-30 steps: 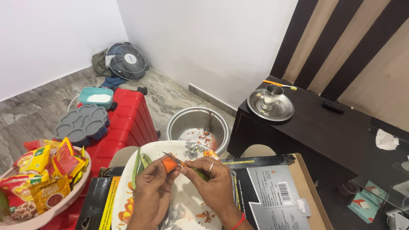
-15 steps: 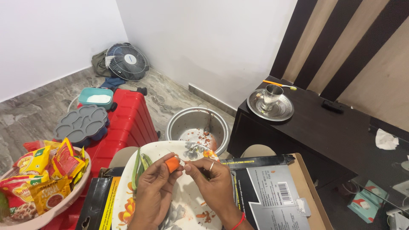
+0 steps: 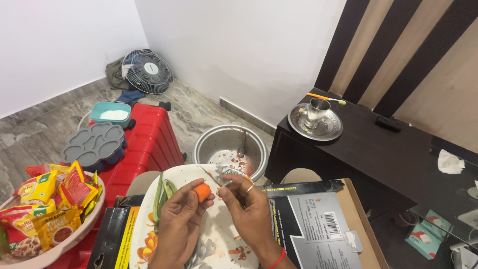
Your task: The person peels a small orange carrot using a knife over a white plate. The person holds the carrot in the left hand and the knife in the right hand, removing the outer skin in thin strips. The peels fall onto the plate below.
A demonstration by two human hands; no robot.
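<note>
My left hand (image 3: 180, 219) grips a short orange carrot piece (image 3: 201, 191) over a white flowered plate (image 3: 144, 234). My right hand (image 3: 246, 209), with a ring on one finger, holds a small knife (image 3: 211, 176) whose blade points up and left past the carrot's end. Green chillies (image 3: 162, 194) lie on the plate's left side. Small orange peel scraps (image 3: 239, 251) dot the plate. The plate rests on a black cardboard box (image 3: 308, 214) across my lap.
A steel pot (image 3: 230, 149) with a spoon and peelings stands on the floor ahead. A red suitcase (image 3: 149, 134) carries a grey mould tray (image 3: 94, 144) and a teal tub (image 3: 111, 113). Snack packets fill a bowl (image 3: 50, 209) at left. A dark cabinet (image 3: 378, 144) holds a steel plate and cup (image 3: 315, 119).
The knife has slid off the carrot's end, up and away from me, with my right hand following. My left hand and the carrot stay nearly still.
</note>
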